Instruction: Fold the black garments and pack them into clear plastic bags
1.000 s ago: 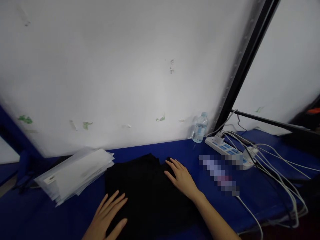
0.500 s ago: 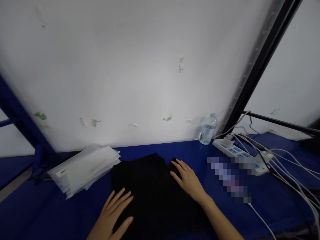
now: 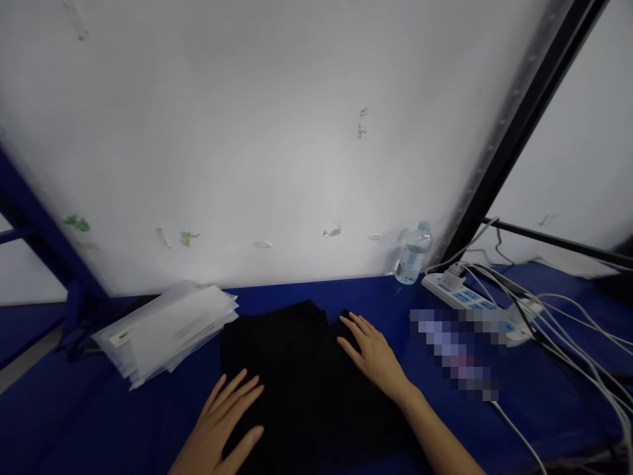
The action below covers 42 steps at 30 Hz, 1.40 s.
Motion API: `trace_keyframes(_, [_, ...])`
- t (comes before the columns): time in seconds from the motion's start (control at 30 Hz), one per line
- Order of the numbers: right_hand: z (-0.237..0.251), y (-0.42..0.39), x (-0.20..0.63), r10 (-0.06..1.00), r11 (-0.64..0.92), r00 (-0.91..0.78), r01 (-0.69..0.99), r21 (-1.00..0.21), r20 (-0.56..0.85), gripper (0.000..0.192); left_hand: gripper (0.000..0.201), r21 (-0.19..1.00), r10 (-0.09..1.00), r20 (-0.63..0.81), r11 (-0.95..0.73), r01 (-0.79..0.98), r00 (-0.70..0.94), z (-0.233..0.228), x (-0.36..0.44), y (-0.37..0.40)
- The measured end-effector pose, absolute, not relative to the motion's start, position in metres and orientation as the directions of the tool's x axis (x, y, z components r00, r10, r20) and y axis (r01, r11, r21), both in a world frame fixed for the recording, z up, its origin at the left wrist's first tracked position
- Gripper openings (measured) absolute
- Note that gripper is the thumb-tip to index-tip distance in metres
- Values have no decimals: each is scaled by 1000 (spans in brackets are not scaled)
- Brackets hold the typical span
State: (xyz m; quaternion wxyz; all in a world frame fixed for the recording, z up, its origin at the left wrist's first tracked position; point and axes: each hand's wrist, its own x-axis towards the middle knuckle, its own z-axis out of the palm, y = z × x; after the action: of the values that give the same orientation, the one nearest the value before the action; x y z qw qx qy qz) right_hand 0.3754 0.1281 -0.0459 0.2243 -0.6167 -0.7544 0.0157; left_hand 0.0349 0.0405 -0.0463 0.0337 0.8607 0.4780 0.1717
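Head view shows black cloth (image 3: 301,382), notched at its far edge.

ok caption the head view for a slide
Both hands rest on black cloth on a blue table, bottle beyond.

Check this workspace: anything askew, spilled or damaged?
The white wall behind looks marred: green scraps and pale patches dot it, perhaps tape remnants. White cables sprawl untidily past the power strip, and the packets lie unevenly stacked. No spill shows; the black cloth is too dark to judge.
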Motion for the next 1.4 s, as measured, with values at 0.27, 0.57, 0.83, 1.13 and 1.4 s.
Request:
trace_keyframes(0.27, [-45,127,376,940,239,-141,923,-303,312,51,55,224,831,286,-543,809,478,-45,36,41])
trace_keyframes(0.57, [-47,128,375,932,236,-97,894,-381,350,52,54,183,840,236,-532,827,489,-48,34,40])
trace_keyframes(0.83, [-42,129,399,893,67,170,865,-497,416,36,56,186,834,236,-543,819,499,-48,34,41])
trace_keyframes(1.13, [-38,126,401,915,29,159,890,-455,370,30,55,198,836,240,-540,818,494,-48,34,40])
trace_keyframes(1.4, [-36,126,401,920,24,158,891,-454,360,31,56,199,823,266,-557,806,502,-46,35,41])
